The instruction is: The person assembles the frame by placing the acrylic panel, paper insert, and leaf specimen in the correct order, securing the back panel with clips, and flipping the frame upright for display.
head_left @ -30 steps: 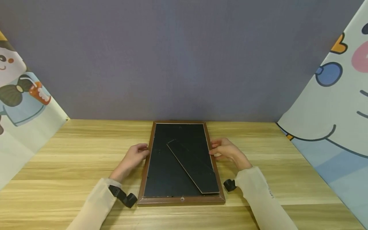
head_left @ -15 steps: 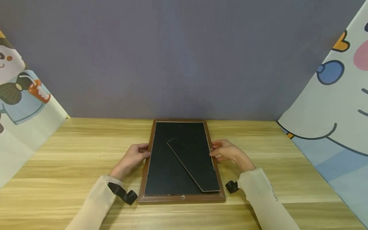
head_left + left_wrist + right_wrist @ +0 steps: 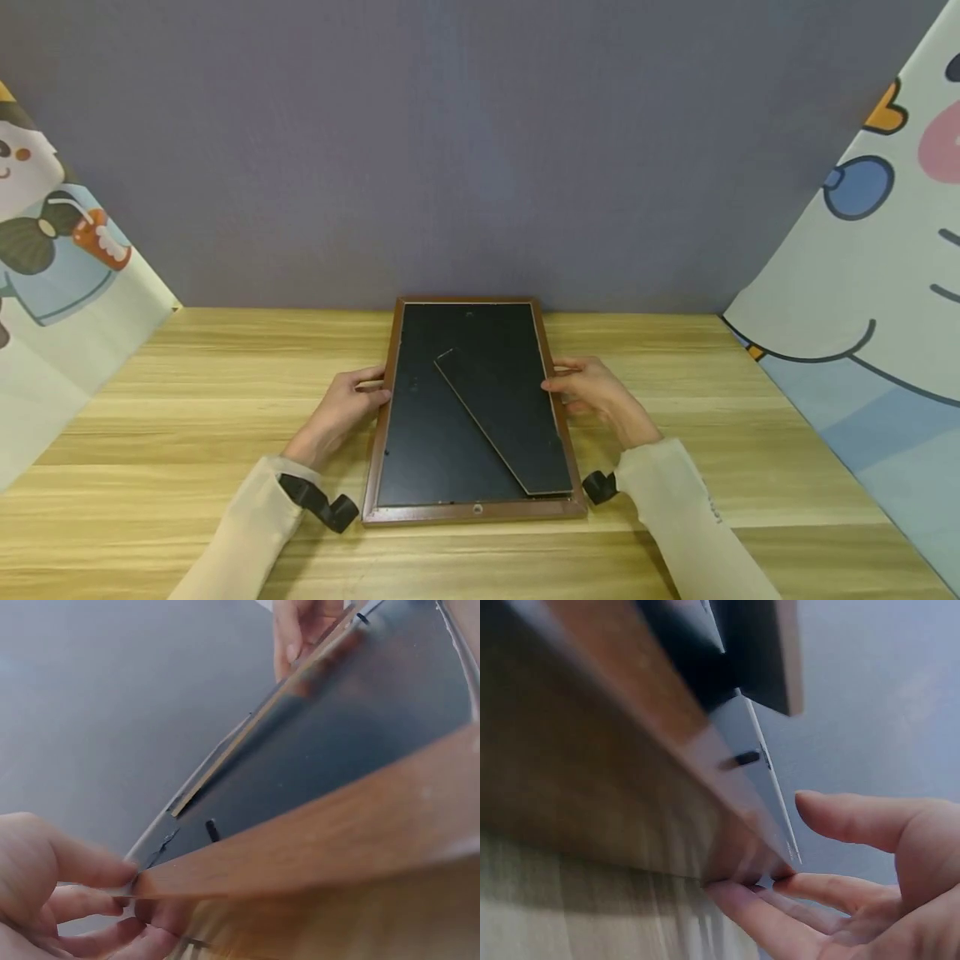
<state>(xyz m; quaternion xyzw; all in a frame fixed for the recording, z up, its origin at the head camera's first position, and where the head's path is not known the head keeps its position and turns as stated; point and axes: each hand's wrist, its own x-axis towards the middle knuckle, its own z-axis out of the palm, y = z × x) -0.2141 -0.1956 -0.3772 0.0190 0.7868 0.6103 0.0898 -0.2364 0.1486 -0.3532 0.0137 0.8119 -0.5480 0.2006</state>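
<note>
A picture frame [image 3: 477, 511] lies with its back up in the head view. Its rim is brown and its backing board [image 3: 423, 446] is black. Slantwise across the board is a black easel stand [image 3: 513, 433]. My left hand [image 3: 347, 410] grips the left rim, and in the left wrist view its thumb is above the edge, fingers below. My right hand [image 3: 602, 398] holds the right rim. In the right wrist view, right fingers [image 3: 769, 919] reach under the frame's edge while the thumb [image 3: 847, 819] stays above. The picture side is hidden.
A wooden table [image 3: 187, 400] carries the frame. Behind it stands a grey panel [image 3: 480, 150]. Cartoon-printed panels [image 3: 810, 292] flank both sides. Black wrist cameras [image 3: 330, 508] sit at the cream sleeves [image 3: 243, 533].
The frame's far end has risen in the head view, and its near edge has shifted slightly away. Both hands stay at the side rims, moving up a little with it.
</note>
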